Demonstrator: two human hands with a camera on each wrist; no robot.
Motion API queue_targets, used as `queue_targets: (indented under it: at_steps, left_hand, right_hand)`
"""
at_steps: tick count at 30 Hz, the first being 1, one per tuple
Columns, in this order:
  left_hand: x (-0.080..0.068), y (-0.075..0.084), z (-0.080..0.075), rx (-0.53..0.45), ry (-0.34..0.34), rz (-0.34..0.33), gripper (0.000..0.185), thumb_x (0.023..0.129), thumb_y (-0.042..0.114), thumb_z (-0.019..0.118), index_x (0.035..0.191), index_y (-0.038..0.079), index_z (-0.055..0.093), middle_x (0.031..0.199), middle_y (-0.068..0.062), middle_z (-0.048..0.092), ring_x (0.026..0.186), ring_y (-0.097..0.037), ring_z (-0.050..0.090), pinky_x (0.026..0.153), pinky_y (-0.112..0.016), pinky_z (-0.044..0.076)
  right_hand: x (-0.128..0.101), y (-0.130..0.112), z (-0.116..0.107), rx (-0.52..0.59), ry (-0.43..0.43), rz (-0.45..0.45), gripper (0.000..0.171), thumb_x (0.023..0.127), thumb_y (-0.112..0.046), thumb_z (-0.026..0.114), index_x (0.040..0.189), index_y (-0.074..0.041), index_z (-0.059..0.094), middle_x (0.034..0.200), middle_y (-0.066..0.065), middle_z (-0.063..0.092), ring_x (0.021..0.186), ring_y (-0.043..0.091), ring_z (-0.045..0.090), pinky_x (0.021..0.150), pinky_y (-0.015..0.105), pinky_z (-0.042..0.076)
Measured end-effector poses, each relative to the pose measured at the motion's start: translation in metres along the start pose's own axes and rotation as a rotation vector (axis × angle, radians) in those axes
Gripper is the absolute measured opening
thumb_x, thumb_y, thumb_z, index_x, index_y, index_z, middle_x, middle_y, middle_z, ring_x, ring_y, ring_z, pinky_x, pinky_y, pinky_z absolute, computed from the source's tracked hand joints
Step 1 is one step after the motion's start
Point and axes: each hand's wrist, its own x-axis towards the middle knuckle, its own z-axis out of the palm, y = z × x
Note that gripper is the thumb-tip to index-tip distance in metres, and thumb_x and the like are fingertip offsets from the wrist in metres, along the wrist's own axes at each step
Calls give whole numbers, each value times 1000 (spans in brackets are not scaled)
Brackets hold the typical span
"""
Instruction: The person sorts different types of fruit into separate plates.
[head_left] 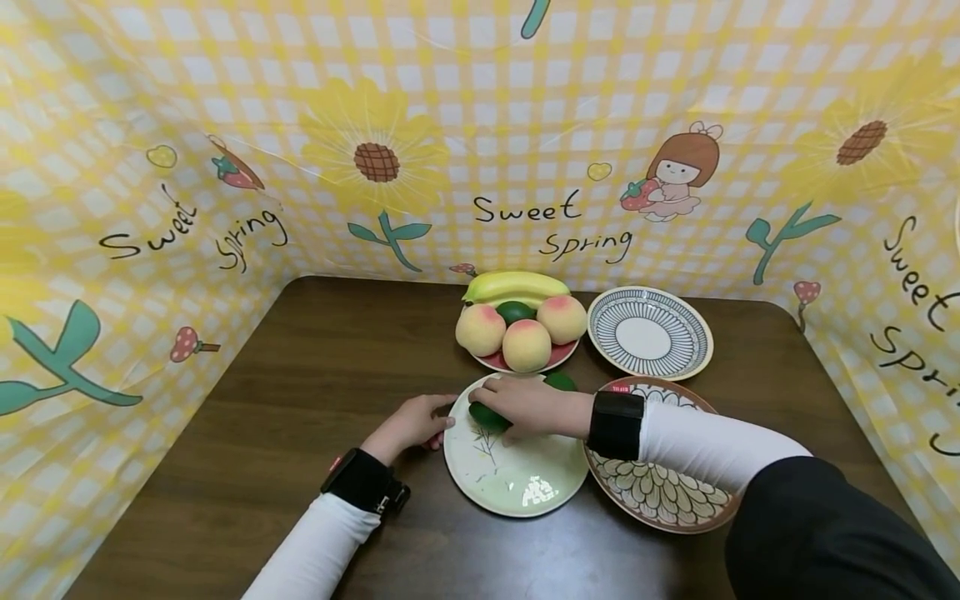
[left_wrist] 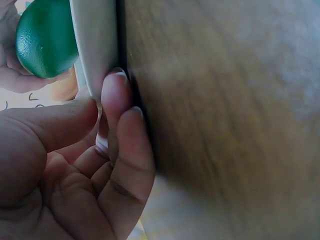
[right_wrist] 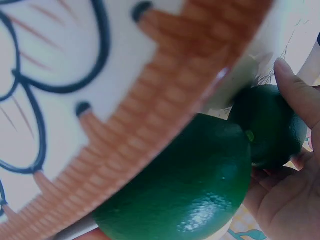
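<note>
Toward the far edge of the dark wooden bench [head_left: 315,375] stands a red plate [head_left: 558,357] piled with three peaches [head_left: 526,344], a banana [head_left: 516,286] along the back and a dark green fruit [head_left: 514,312] wedged between them. Just beside it, toward the right edge, sits a blue-striped plate [head_left: 649,332] with nothing on it. Nearer the person lie two more: a pale green plate [head_left: 517,475] with a sprig painted on it, and to its right, rims touching, a brown-rimmed petal-patterned plate [head_left: 660,496] under the right forearm.

The right hand [head_left: 528,406] reaches across the pale plate's far side, its fingers curled round a green avocado [head_left: 486,416], which sits in that grip just over the plate's far left part. A second green avocado [head_left: 561,382] lies on the bench behind the hand, between the pale plate and the red one; the right wrist view shows both close together.

The left hand [head_left: 412,425] rests on the bench at the pale plate's left rim, its fingertips [left_wrist: 116,95] pressed against the rim and the thumb laid over it, so the grip pinches the plate's edge.
</note>
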Motion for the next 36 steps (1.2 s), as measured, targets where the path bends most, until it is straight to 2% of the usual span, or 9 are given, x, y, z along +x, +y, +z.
queue_targets:
  at_steps: [6,17,20,23,26,29,31,33,36]
  left_hand:
    - [-2,4,-3,-11,-12,-8,48,102,9,60,149,1,51,60,-1,56,53,-9,54,55,-23,50]
    - [-2,4,-2,-23,-25,-19,49,103,9,59,150,1,50,60,-1,57,54,-9,55,56,-24,52]
    - [-2,4,-3,-39,-32,-10,49,103,9,59,150,1,49,60,-1,57,54,-9,55,57,-24,53]
    - [-2,4,-3,-48,-37,2,50,102,8,60,150,-1,49,60,-1,57,54,-8,55,57,-25,54]
    - [-3,4,-4,-57,-32,8,50,102,7,60,149,-2,49,60,-1,57,53,-8,55,56,-25,54]
    - [-4,4,-4,-61,-26,8,49,102,6,60,149,-4,49,59,-2,56,53,-8,55,55,-24,54]
    - [-4,4,-3,-71,-28,-1,49,102,6,60,149,-3,49,60,-2,56,53,-8,55,56,-24,53]
    - [-3,4,-3,-69,-33,-8,50,102,6,60,150,-1,49,60,-1,56,53,-9,55,56,-24,53]
    - [-2,6,-2,-64,-36,-11,49,102,7,60,150,0,50,60,-2,57,54,-9,55,56,-25,53]
  right_hand:
    - [-2,-1,-2,41,-5,43,78,80,-26,89,145,-12,49,142,11,58,132,25,57,101,44,57]
    - [-3,1,-5,96,5,46,76,83,-28,87,147,-13,49,144,12,56,131,25,57,102,44,55]
    - [-3,3,-15,125,41,18,70,85,-32,84,144,-11,52,141,11,58,128,23,58,104,41,54]
    - [0,13,-35,149,131,24,57,91,-34,78,138,-7,59,136,12,63,124,25,61,105,40,53]
    - [8,32,-57,182,250,107,40,98,-25,69,131,-1,64,130,17,67,121,30,64,104,43,53]
    - [19,57,-74,198,286,258,35,100,-16,63,131,2,64,129,22,67,121,34,64,104,45,52]
    - [26,72,-79,194,237,354,37,100,-13,61,133,3,62,131,23,66,122,35,63,105,45,51]
    - [33,85,-81,188,149,420,41,100,-13,62,137,3,60,134,23,65,124,35,62,107,45,50]
    - [43,97,-82,218,53,448,46,95,-10,62,140,2,59,137,23,64,122,33,62,108,42,48]
